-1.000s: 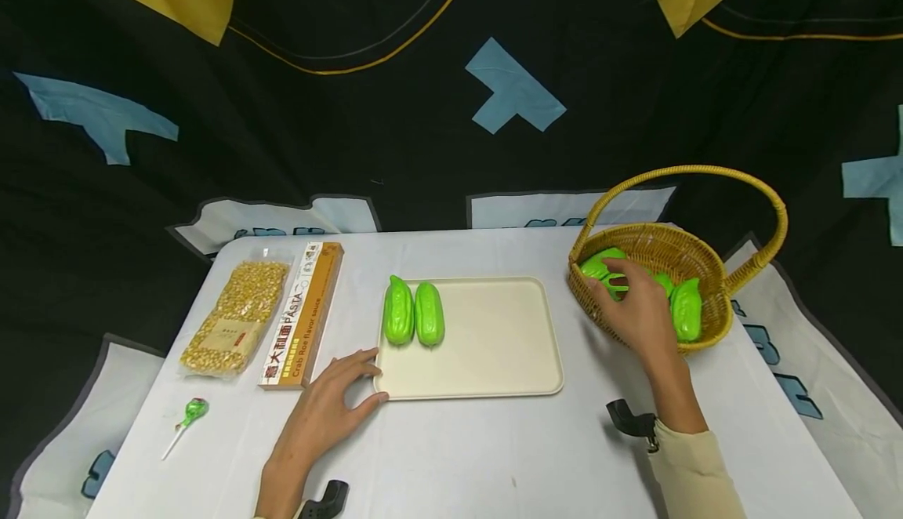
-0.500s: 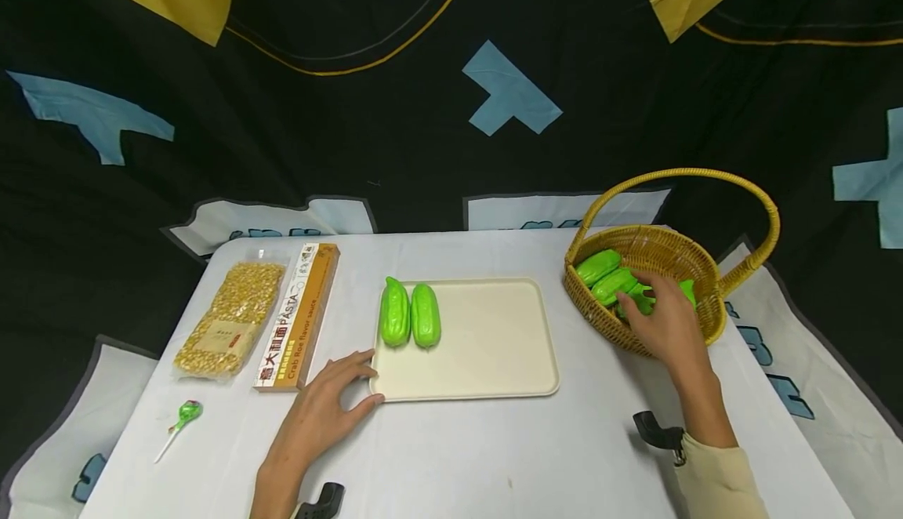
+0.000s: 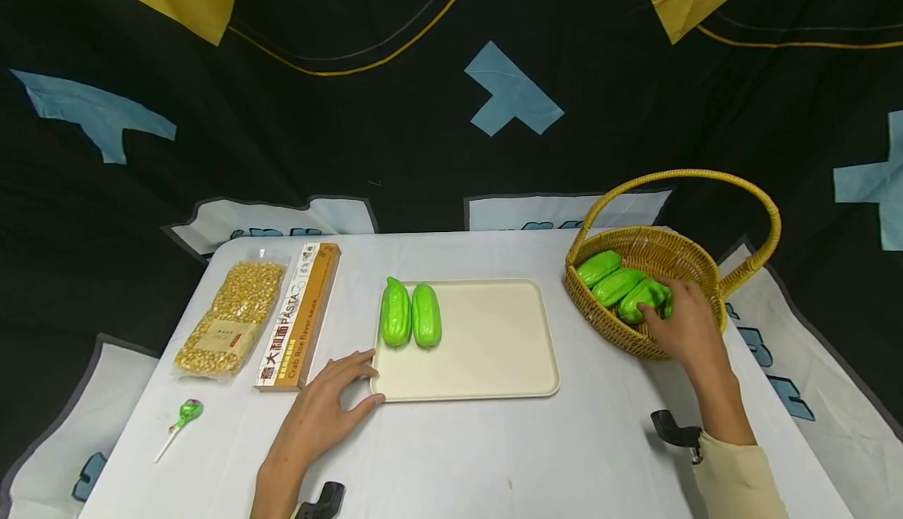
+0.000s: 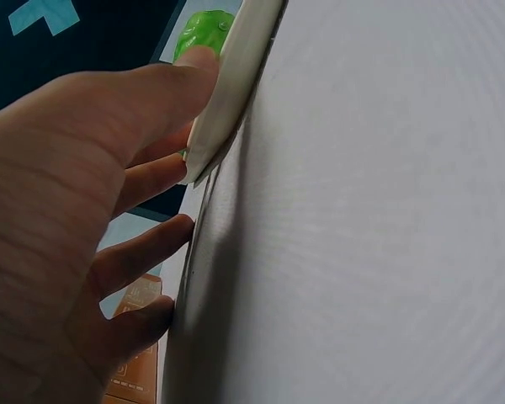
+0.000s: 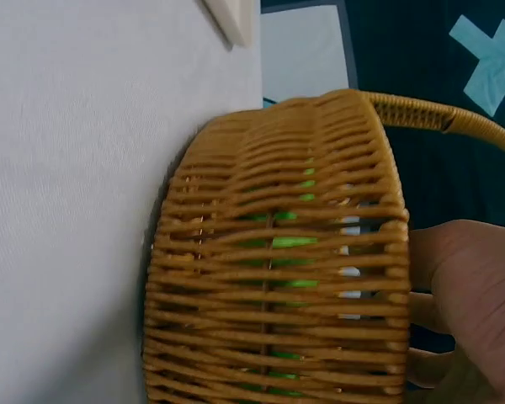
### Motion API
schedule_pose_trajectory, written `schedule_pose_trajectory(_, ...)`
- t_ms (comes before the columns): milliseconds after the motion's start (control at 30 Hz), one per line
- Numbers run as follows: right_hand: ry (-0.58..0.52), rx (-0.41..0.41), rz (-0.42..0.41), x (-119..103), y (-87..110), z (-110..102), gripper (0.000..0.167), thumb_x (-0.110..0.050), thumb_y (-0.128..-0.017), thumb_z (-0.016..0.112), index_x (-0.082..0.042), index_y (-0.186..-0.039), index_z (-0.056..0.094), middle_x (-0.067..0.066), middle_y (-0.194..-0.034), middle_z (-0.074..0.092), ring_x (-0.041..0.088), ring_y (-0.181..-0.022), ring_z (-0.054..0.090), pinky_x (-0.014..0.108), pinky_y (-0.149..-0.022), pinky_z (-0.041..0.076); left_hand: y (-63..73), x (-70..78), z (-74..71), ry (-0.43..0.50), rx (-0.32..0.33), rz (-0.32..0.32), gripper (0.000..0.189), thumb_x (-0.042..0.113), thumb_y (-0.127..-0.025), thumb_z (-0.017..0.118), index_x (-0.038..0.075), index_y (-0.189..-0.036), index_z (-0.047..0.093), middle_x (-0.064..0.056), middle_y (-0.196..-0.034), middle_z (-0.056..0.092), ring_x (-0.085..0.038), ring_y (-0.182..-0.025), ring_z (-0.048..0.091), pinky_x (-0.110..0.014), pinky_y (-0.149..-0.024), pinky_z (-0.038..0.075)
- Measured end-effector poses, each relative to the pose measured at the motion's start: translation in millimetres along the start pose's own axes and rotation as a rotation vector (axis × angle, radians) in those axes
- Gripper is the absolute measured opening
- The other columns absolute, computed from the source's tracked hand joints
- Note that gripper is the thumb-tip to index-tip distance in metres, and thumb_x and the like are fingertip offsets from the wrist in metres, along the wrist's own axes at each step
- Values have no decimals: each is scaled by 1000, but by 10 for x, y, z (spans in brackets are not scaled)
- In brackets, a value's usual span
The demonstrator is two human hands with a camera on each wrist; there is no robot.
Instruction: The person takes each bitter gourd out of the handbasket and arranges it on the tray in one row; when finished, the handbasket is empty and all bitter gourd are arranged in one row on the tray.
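1. My L hand [image 3: 324,409] is at the tray [image 3: 494,339], near L corner: thumb at the near edge, fingers spread along the L side, tips touching the rim. Hand is fairly wide, not wrapped round anything.
2. My R hand [image 3: 686,321] is down in the wicker basket [image 3: 596,323], thumb + fingers bent over the green veg there. Thumb is at the third piece from L [image 3: 643,300]; a fourth piece [image 3: 669,306] is partly hidden under my fingers. Can't tell if I've a firm grip on either.
3. Other basket veg: first piece [image 3: 599,267] by the L wall, second piece [image 3: 618,287] right beside it, all roughly in a row.
4. R wrist view: mostly basket wall, w/ bits of green showing thru the gaps; my fingers go in past the rim.
5. Two more veg on the tray, L end, upright side by side as I look: L tray veg [image 3: 395,313] w/ a hooked tip, R tray veg [image 3: 426,316] just next to it.
6. L of tray: pasta box [image 3: 298,315], lying flat, then a clear bag of yellow kernels [image 3: 233,319] just beside it. Lollipop [image 3: 188,411] lies nearer me, below the bag.
7. All on a white tablecloth [image 3: 451,456]; black backdrop [image 3: 353,143] behind.
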State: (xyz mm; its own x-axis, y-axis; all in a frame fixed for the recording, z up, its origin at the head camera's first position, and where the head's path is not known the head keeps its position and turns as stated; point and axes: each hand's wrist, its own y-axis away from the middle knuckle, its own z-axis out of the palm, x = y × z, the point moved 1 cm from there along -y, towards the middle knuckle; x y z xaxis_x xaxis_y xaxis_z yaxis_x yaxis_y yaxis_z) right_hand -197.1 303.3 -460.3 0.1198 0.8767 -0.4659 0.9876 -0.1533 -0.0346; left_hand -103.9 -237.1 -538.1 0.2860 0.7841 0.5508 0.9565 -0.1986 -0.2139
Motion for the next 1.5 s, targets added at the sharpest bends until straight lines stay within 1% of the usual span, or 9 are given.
schedule_pose_trajectory(167, 14, -38, 57, 67, -63, 8, 68, -24, -102, 72, 5, -157, 43, 42, -154, 36, 65, -137, 41, 83, -107, 41, -6, -4, 3, 3, -2, -3, 37, 34, -86, 93, 20, -117, 78, 1, -151, 65, -31, -141, 60, -53, -119, 48)
schedule_pose_trajectory(267, 20, -43, 66, 106, -93, 8, 69, -24, -102, 72, 5, -157, 42, 43, -153, 35, 66, -136, 42, 83, -107, 41, -9, -4, 5, 12, 8, 9, 37, 32, -85, 94, 19, -116, 78, 0, -151, 65, -31, -140, 60, -55, -120, 47)
schedule_pose_trajectory(433, 31, -15, 50, 176, -122, 8, 68, -20, -101, 73, 8, -155, 44, 44, -148, 37, 64, -130, 44, 81, -103, 45, -11, 5, 0, 35, 23, 30, 35, 29, -86, 94, 18, -115, 78, -2, -150, 66, -33, -139, 61, -60, -124, 40)
schedule_pose_trajectory(600, 43, 19, 29, 238, -164, 20, 64, -15, -98, 71, 11, -150, 46, 45, -144, 39, 64, -127, 45, 80, -100, 46, 1, 8, -7, 34, 24, 27, 34, 30, -87, 93, 18, -115, 78, -1, -150, 66, -32, -139, 61, -58, -125, 40)
schedule_pose_trajectory(767, 55, 39, 10, 276, -208, 34, 64, -9, -93, 71, 13, -148, 47, 48, -142, 39, 68, -127, 42, 80, -97, 47, 9, -4, 1, 41, 26, 31, 35, 29, -86, 93, 18, -115, 78, -1, -150, 66, -33, -139, 61, -58, -125, 39)
schedule_pose_trajectory(1133, 94, -3, 30, 292, -282, 25, 76, -10, -89, 74, 14, -152, 40, 53, -143, 34, 71, -126, 42, 81, -97, 46, 9, -28, 17, 24, 31, 39, 36, 29, -85, 94, 18, -116, 78, -3, -150, 66, -34, -139, 61, -58, -126, 37)
schedule_pose_trajectory(1267, 92, -4, 37, 301, -277, 23, 77, -11, -87, 74, 14, -152, 40, 52, -142, 36, 69, -122, 44, 80, -94, 48, 9, -26, 11, 27, 15, 21, 36, 30, -86, 93, 19, -117, 78, -2, -152, 65, -33, -140, 60, -56, -127, 36)
schedule_pose_trajectory(1433, 60, 38, 40, 300, -250, 31, 76, -11, -87, 75, 13, -151, 42, 49, -141, 39, 63, -116, 48, 76, -88, 51, 10, -17, 0, 26, -5, 5, 36, 32, -87, 92, 20, -117, 78, -1, -152, 64, -31, -142, 59, -56, -129, 35)
schedule_pose_trajectory(1500, 49, 57, 44, 292, -234, 32, 77, -10, -87, 76, 13, -152, 42, 48, -143, 39, 61, -116, 48, 75, -90, 51, 8, -15, -6, 21, -2, 7, 36, 32, -87, 92, 20, -117, 78, -1, -152, 64, -31, -142, 60, -56, -128, 36)
